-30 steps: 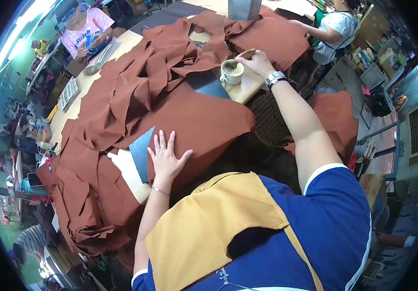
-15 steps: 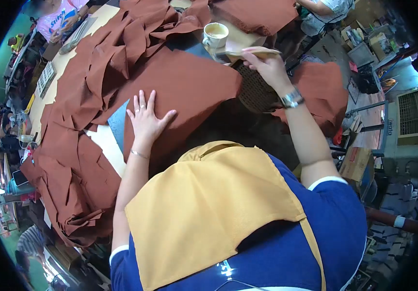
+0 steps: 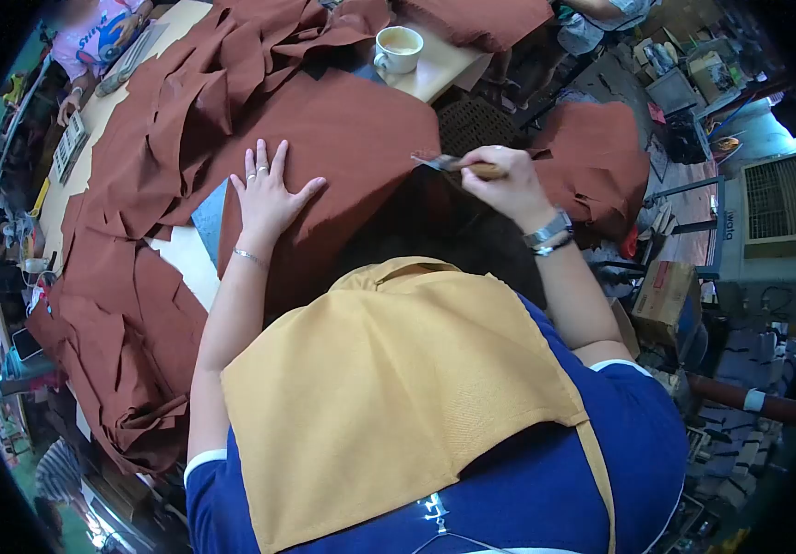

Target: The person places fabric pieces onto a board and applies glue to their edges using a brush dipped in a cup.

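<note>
Two hands of mine show in the head view, with one brush and one mug. My right hand (image 3: 506, 185) has its fingers clenched round the wooden handle of a small flat glue brush (image 3: 453, 165); I count a single brush, its handle light brown and its short dark bristles wet-looking at the tip. Its long axis lies nearly level across the picture, bristles pointing towards my left hand, handle end buried in the fist. It hangs at the near edge of the large flat rust-brown fabric panel (image 3: 352, 157), just above the panel's right corner; whether the bristles touch the cloth I cannot tell.

My left hand (image 3: 267, 196) lies flat on that same panel, fingers released and spread, palm down, grasping nothing. Two rings show on it and a thin bracelet at the wrist. Just beside it a grey-blue triangular sheet (image 3: 209, 217) pokes out from under the fabric.

One white ceramic mug of pale glue (image 3: 398, 48) stands on the light wooden table (image 3: 435, 74), well apart from the brush. Many more rust-brown cut pieces (image 3: 167, 120) lie heaped across the table beyond my left hand.
</note>
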